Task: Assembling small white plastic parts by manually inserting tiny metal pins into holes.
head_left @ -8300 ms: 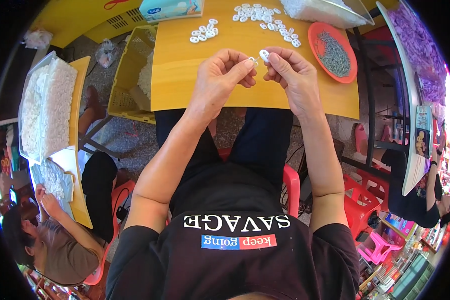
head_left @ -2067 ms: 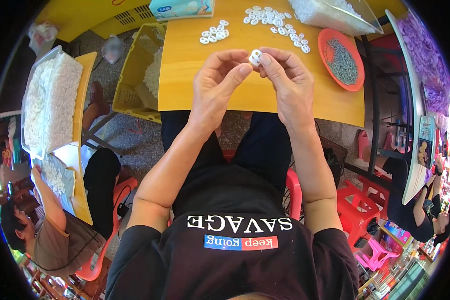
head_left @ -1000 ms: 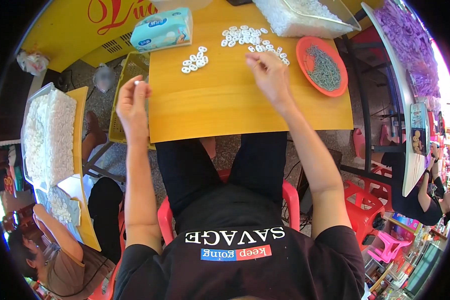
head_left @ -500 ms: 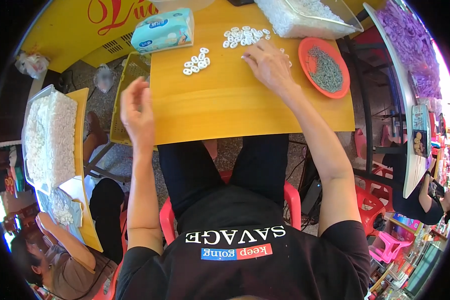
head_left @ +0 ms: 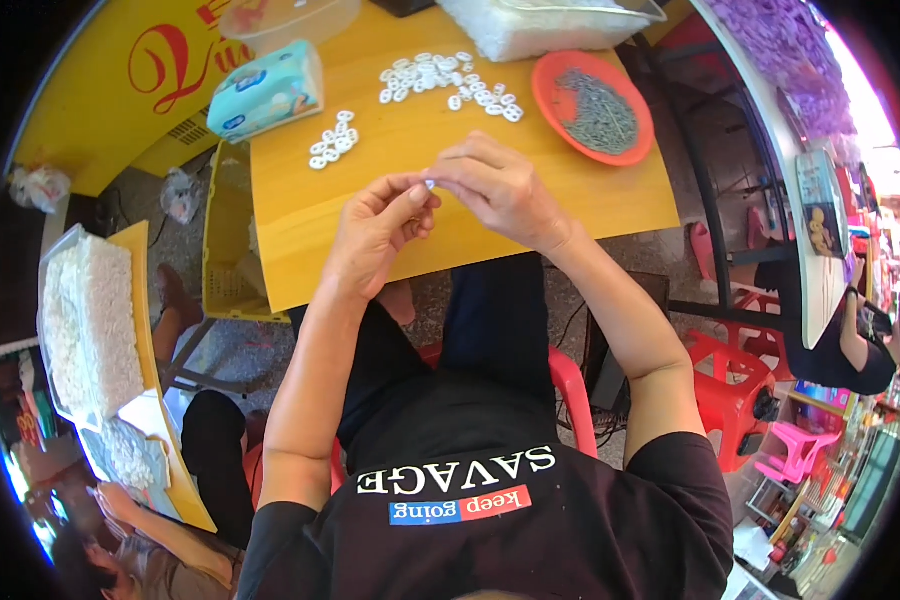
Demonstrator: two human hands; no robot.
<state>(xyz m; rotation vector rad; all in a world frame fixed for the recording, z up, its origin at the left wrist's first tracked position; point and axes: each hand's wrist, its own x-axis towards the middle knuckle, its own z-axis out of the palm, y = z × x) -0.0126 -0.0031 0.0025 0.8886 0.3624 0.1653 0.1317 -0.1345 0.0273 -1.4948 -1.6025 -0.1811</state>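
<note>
My left hand (head_left: 380, 225) and my right hand (head_left: 500, 190) meet above the near part of the yellow table (head_left: 370, 250). Their fingertips pinch together around a small white piece (head_left: 430, 184), mostly covered by the fingers. Beyond my right hand lies a spread-out pile of white oval pieces with two holes each (head_left: 420, 76). A smaller group of the same white ovals (head_left: 334, 142) sits farther left. To the right, an orange-red plate (head_left: 635, 100) carries a heap of thin grey metal pins (head_left: 595, 112).
A blue tissue pack (head_left: 267, 92) stands at the table's left edge, near a clear tub (head_left: 305, 25). A clear bin of white pieces (head_left: 535, 28) is at the far side. A yellow crate (head_left: 228, 240) stands left below the table. Another person's arm (head_left: 165, 530) shows at lower left.
My right hand has come back from the white pile toward me. My left hand has moved right to meet it, and both now pinch a small white piece. The view has shifted.
</note>
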